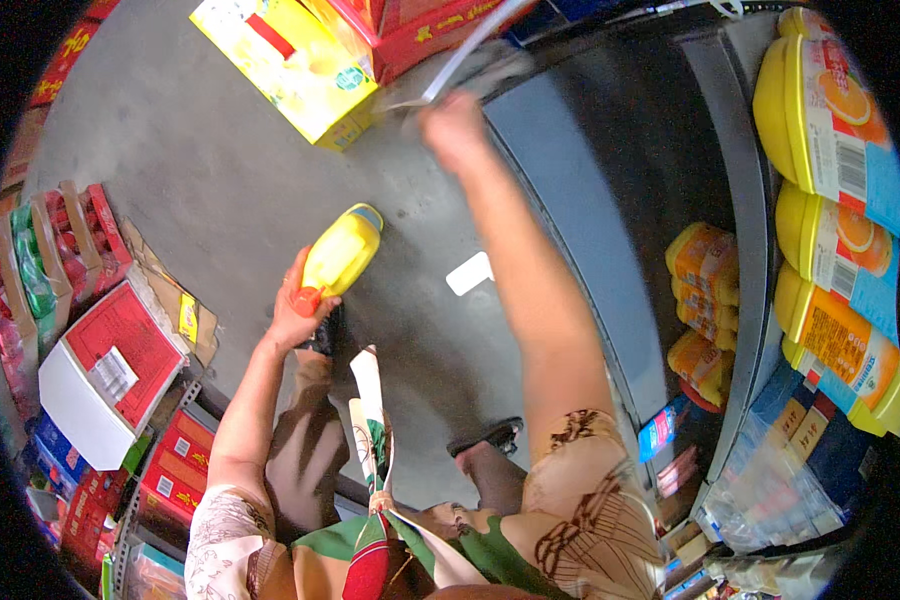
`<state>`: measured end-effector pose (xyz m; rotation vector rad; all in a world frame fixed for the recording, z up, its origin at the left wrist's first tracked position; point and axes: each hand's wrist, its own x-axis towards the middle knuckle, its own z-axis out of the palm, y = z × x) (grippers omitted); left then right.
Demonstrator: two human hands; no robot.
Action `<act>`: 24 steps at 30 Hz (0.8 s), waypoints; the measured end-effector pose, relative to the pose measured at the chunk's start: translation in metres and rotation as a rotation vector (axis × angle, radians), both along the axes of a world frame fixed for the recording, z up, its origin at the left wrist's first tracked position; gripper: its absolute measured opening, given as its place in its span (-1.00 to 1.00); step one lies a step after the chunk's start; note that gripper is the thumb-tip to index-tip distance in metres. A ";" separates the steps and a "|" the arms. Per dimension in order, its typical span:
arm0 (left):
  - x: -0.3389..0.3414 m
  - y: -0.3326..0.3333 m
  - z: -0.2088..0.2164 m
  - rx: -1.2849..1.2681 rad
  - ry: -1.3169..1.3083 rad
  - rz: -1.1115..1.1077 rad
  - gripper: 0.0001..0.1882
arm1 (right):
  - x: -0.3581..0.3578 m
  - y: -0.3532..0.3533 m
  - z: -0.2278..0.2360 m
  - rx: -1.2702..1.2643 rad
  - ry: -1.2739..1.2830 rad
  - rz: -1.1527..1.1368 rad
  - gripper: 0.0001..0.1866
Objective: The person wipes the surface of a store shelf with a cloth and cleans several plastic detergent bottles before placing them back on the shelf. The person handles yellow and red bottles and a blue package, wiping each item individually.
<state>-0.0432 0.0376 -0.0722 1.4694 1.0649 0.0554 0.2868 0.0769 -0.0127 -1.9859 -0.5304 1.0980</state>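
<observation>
My left hand [295,310] is wrapped round the lower end of a yellow bottle [342,250] with an orange-red cap. The cap sits against my palm, and the bottle's broad end points up and away over the floor. My right arm reaches far forward along the shelf edge. At its end my right hand [452,132] is curled and smeared by motion. A blurred, pale, thin thing [475,72] extends from its fingers; what it is cannot be made out. A white strip [465,55] runs beside it, near a yellow carton.
Yellow bottles [835,250] with orange labels line the shelf at right, others stand lower down. A yellow carton [310,75] and red boxes lie ahead. A white card [469,273] is on the floor. Drink packs and an opened red-and-white box [120,370] stand at left.
</observation>
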 end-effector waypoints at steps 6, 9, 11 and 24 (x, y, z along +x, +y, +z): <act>0.015 0.001 0.015 0.193 0.004 -0.117 -0.10 | -0.052 -0.093 -0.031 0.130 0.722 -0.336 -0.75; 0.012 0.001 0.005 0.066 -0.034 -0.091 -0.14 | -0.012 -0.125 0.019 0.347 0.801 -0.472 -0.71; 0.008 0.000 0.000 -0.031 -0.054 -0.036 -0.14 | 0.014 -0.149 0.061 0.582 0.724 -0.542 -0.72; 0.018 0.010 0.015 0.035 0.015 -0.111 -0.09 | 0.070 -0.152 -0.033 -0.543 -0.935 0.474 -0.27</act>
